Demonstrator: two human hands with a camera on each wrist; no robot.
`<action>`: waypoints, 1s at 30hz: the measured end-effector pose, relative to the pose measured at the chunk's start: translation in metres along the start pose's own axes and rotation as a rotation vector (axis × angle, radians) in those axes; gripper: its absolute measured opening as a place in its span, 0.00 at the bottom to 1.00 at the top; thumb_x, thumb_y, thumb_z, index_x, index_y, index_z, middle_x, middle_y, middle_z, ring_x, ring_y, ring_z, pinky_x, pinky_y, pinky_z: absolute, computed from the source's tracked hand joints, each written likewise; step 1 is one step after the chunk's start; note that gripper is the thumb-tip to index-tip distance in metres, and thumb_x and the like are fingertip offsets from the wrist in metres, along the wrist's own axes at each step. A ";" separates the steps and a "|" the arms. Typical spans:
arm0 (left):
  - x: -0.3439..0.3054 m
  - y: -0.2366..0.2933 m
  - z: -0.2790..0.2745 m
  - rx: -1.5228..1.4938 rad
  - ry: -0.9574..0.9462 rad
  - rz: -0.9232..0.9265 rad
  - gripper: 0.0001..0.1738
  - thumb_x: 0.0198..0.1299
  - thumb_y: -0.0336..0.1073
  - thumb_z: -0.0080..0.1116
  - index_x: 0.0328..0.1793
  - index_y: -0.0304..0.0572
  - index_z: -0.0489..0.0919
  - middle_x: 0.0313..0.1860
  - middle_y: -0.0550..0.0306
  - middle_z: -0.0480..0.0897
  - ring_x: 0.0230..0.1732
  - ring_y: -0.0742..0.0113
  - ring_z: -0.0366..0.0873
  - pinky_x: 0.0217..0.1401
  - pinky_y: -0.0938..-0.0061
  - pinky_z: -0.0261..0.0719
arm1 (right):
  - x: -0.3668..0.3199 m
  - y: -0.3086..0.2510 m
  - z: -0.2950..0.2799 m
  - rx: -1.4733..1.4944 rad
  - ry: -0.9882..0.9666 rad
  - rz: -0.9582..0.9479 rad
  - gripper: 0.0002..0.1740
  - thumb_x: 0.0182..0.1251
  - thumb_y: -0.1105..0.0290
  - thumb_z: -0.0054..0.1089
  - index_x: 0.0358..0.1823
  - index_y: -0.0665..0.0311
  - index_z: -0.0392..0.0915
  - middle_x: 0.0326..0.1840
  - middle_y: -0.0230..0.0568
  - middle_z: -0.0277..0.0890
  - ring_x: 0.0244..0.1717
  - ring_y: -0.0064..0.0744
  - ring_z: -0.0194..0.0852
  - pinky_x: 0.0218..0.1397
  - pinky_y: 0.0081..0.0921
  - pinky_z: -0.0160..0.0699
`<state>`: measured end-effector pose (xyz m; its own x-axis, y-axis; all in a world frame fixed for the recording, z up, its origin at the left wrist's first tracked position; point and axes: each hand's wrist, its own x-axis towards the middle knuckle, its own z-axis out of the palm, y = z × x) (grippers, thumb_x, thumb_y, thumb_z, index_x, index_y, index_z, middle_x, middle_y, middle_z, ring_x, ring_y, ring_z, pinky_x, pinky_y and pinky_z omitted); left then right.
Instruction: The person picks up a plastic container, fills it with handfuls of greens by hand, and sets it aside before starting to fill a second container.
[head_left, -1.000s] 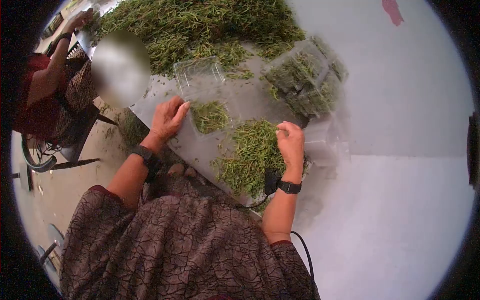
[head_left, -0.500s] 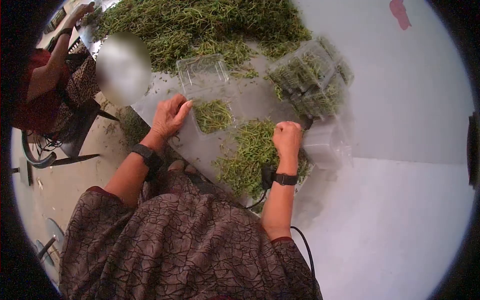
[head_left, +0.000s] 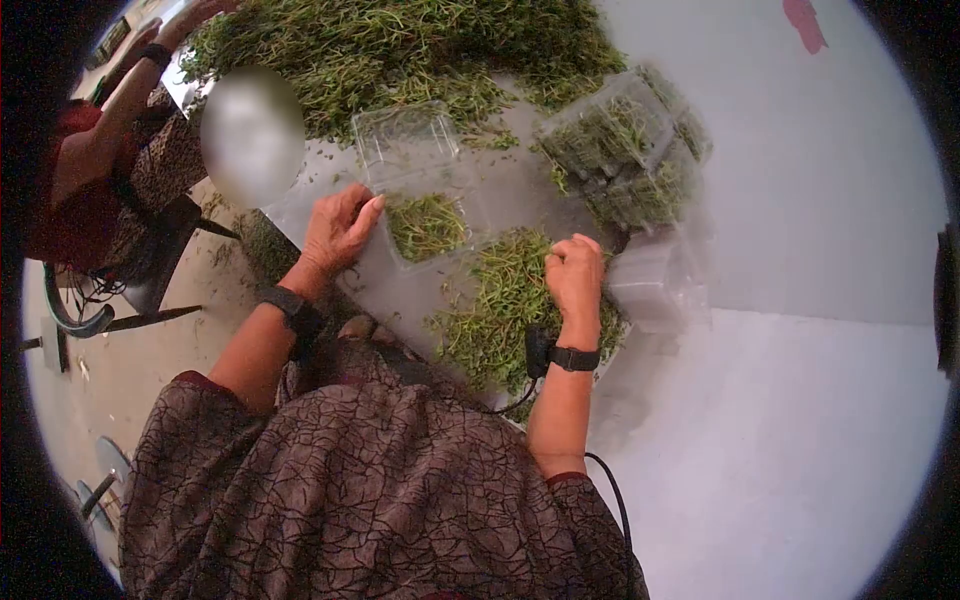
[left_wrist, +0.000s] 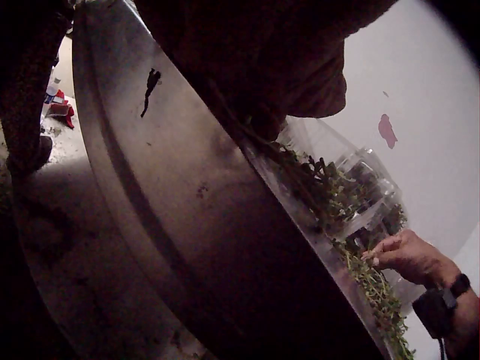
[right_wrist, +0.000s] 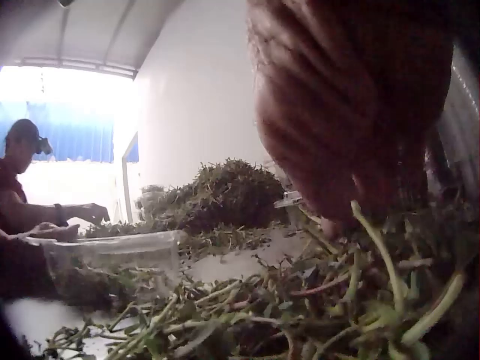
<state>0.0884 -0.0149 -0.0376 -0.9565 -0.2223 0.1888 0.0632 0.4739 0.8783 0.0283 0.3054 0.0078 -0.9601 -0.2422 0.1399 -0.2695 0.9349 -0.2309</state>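
My left hand [head_left: 340,232] is at the near-left edge of an open clear plastic clamshell box [head_left: 466,195], its curled fingers and thumb gripping the rim. Green stems [head_left: 428,225] lie inside the box, and its lid [head_left: 405,138] is folded back. My right hand [head_left: 576,275] is over the right side of a loose pile of leafy stems [head_left: 490,320]. Its fingers are bent down and pinch at some stems; in the right wrist view the fingertips are partly hidden behind greenery [right_wrist: 300,315].
A large heap of greens [head_left: 400,60] covers the back of the metal table [head_left: 390,300]. Filled clear boxes [head_left: 620,150] are stacked at the right, with empty nested ones [head_left: 655,280] in front of them. Another person [head_left: 90,170] sits at the far left. A white wall [head_left: 800,200] bounds the right.
My right hand has shifted slightly and its fingers have curled inward over the pile. The left hand stays at the box's edge. The other person's arm has moved toward the heap.
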 end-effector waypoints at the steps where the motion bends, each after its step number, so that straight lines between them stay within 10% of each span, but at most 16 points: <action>1: 0.000 -0.001 0.000 -0.006 -0.004 -0.006 0.18 0.60 0.44 0.54 0.30 0.34 0.74 0.18 0.49 0.72 0.20 0.61 0.69 0.26 0.69 0.68 | 0.001 -0.001 -0.003 0.002 -0.003 -0.003 0.08 0.46 0.72 0.61 0.30 0.65 0.81 0.40 0.46 0.80 0.55 0.50 0.68 0.60 0.42 0.65; 21: -0.003 -0.009 0.004 -0.030 -0.016 -0.012 0.14 0.62 0.39 0.54 0.30 0.35 0.71 0.18 0.55 0.70 0.21 0.71 0.64 0.25 0.72 0.65 | 0.009 -0.069 -0.029 0.367 0.051 -0.120 0.09 0.47 0.75 0.63 0.33 0.66 0.80 0.47 0.46 0.78 0.58 0.47 0.67 0.63 0.39 0.63; 23: -0.001 -0.010 0.004 -0.010 -0.029 -0.033 0.17 0.59 0.45 0.53 0.31 0.36 0.74 0.19 0.44 0.73 0.22 0.50 0.73 0.28 0.63 0.70 | 0.004 -0.066 -0.023 0.306 0.026 -0.135 0.10 0.46 0.75 0.64 0.33 0.66 0.80 0.47 0.45 0.77 0.59 0.47 0.66 0.64 0.39 0.62; 27: 0.002 -0.005 0.001 0.027 -0.033 -0.010 0.17 0.59 0.45 0.53 0.30 0.36 0.74 0.20 0.43 0.74 0.23 0.47 0.74 0.28 0.62 0.70 | -0.001 -0.067 -0.002 0.177 -0.021 -0.225 0.13 0.44 0.73 0.65 0.36 0.64 0.80 0.49 0.44 0.76 0.61 0.47 0.64 0.64 0.42 0.59; 30: 0.001 -0.010 0.003 0.020 -0.036 0.025 0.15 0.62 0.40 0.53 0.29 0.34 0.71 0.18 0.50 0.70 0.20 0.66 0.66 0.25 0.69 0.65 | -0.003 -0.070 0.005 0.116 0.030 -0.267 0.15 0.43 0.74 0.65 0.37 0.64 0.80 0.48 0.43 0.76 0.61 0.48 0.63 0.64 0.43 0.59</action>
<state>0.0858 -0.0172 -0.0477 -0.9644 -0.1793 0.1945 0.0821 0.4962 0.8643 0.0491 0.2392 0.0184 -0.8517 -0.4665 0.2385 -0.5210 0.8026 -0.2905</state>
